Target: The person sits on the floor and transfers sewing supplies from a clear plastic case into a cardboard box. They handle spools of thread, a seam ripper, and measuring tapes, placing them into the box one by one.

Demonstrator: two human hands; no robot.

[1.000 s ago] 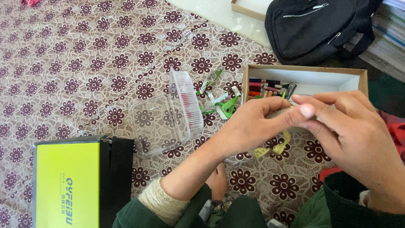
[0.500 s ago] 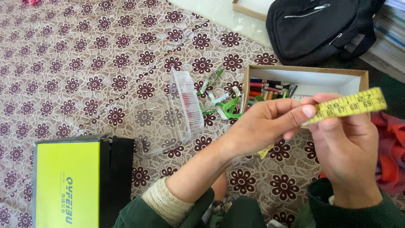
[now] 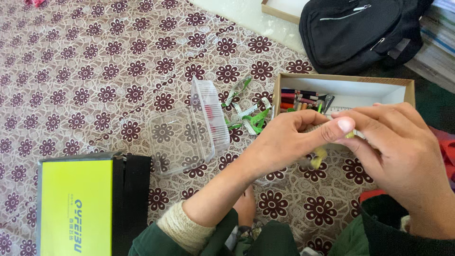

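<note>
Hands meet right over the front edge of the cardboard box (image 3: 400,87), so whatever slips probably lands near the thread spools (image 3: 296,99) inside. Left hand (image 3: 289,142) pinches a yellow measuring tape (image 3: 318,156) between thumb and fingers, and the right hand (image 3: 403,151) closes on the same tape just beside it; most of the tape is hidden, only a blurry bit dangles below. Clear plastic container (image 3: 189,132) lies open on the flowered cloth (image 3: 95,71), green tape (image 3: 253,121) loose next to it.
</note>
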